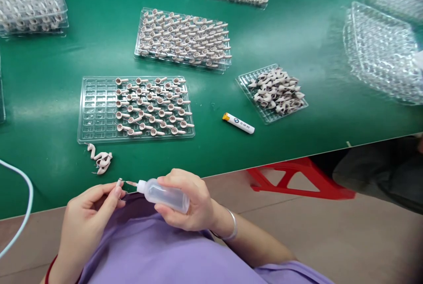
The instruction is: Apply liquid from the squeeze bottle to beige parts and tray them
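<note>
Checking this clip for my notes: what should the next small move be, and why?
Perhaps ease the translucent, white-capped plastic bottle in the right hand slightly toward the small off-white part pinched in the left hand: its thin nozzle points there but seems just short of contact.

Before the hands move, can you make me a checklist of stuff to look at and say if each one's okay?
1. Left hand pinching the small part: ok.
2. Right hand wrapped around the squeeze bottle: ok.
3. Nozzle aimed at the small part: ok.
4. Nozzle touching the part: cannot tell, they're too close together.
5. Enough liquid inside the bottle: cannot tell.
6. All pieces in trays: not ok, loose pieces lie on the green table.
</note>
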Demonstrator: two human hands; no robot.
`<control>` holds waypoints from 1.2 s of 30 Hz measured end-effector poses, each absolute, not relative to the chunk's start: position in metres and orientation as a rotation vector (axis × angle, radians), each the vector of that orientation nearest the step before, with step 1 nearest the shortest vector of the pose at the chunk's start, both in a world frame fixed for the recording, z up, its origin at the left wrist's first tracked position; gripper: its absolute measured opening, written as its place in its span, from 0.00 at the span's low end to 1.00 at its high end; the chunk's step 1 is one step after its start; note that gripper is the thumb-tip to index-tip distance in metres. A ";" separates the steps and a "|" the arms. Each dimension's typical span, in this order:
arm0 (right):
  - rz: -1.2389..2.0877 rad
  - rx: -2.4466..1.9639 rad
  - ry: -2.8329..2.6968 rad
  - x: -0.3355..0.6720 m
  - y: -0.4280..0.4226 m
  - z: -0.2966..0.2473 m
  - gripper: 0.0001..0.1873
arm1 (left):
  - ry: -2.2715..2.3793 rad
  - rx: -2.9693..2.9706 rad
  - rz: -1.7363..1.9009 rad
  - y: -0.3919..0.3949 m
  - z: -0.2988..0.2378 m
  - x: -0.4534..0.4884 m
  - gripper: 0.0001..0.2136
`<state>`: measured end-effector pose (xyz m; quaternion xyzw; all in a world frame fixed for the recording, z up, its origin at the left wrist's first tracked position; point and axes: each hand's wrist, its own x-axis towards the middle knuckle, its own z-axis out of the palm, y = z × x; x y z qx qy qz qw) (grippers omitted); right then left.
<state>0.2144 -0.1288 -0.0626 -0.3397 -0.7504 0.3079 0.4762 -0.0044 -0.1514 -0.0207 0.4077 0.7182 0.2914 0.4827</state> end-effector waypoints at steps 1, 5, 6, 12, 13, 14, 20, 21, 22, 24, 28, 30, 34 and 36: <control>0.753 -0.832 -1.837 0.214 -0.129 -0.063 0.23 | 1.741 1.002 0.699 -0.151 -0.021 -0.005 0.17; 0.745 -0.833 -1.838 0.214 -0.129 -0.063 0.23 | 1.745 1.004 0.700 -0.150 -0.021 -0.004 0.17; 0.752 -0.829 -1.833 0.214 -0.129 -0.063 0.23 | 1.751 0.993 0.711 -0.150 -0.021 -0.004 0.16; 1.004 -0.889 -1.644 0.221 -0.133 -0.061 0.22 | 1.738 0.914 0.733 -0.155 -0.017 -0.002 0.17; 1.039 -0.920 -1.617 0.221 -0.134 -0.060 0.24 | 1.716 0.897 0.728 -0.156 -0.017 -0.002 0.18; 1.063 -0.944 -1.607 0.220 -0.135 -0.059 0.25 | 1.686 0.871 0.719 -0.158 -0.017 -0.002 0.18; 0.833 -0.868 -1.827 0.201 -0.144 -0.062 0.23 | 1.451 0.582 0.670 -0.170 -0.036 0.004 0.16; 0.748 -0.863 -1.863 0.198 -0.145 -0.065 0.22 | 1.421 0.521 0.680 -0.172 -0.042 0.005 0.17; 0.666 -0.864 -1.894 0.195 -0.146 -0.067 0.21 | 1.399 0.462 0.687 -0.174 -0.047 0.006 0.17; 0.522 -0.863 -1.955 0.192 -0.147 -0.072 0.17 | 1.394 0.370 0.697 -0.178 -0.058 0.008 0.19; 0.380 -0.853 -2.003 0.189 -0.146 -0.079 0.11 | 1.403 0.301 0.705 -0.182 -0.067 0.008 0.21; 0.365 -0.856 -1.996 0.188 -0.147 -0.081 0.10 | 1.395 0.308 0.702 -0.182 -0.068 0.008 0.20; 0.368 -0.862 -1.980 0.186 -0.148 -0.084 0.10 | 1.417 0.360 0.686 -0.180 -0.067 0.008 0.19; 0.369 -0.865 -1.975 0.186 -0.149 -0.085 0.11 | 1.425 0.364 0.680 -0.180 -0.067 0.008 0.19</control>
